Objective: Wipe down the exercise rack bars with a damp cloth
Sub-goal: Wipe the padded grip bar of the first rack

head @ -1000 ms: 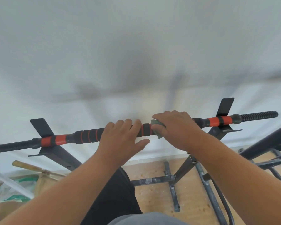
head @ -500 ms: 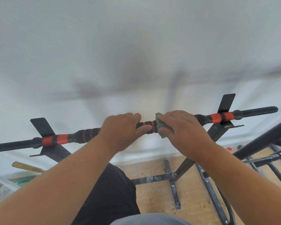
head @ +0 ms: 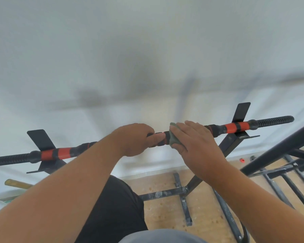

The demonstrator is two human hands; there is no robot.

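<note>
A black bar with orange grip bands (head: 235, 127) runs across the view, resting on two black rack uprights. My left hand (head: 135, 140) grips the bar near its middle, fingers curled round it. Just to the right, my right hand (head: 193, 141) wraps a grey-green cloth (head: 174, 137) around the bar, fingers over the top and thumb under. Most of the cloth is hidden beneath that hand.
The rack's black base frame (head: 165, 193) stands on a wooden floor below. More dark metal bars (head: 279, 155) cross at the right. A white wall lies close behind the bar. A wooden handle (head: 18, 183) lies at the lower left. A small red object (head: 242, 160) sits by the wall.
My left hand went from resting open on the bar to gripping it. My right hand with the cloth shifted slightly right along the bar.
</note>
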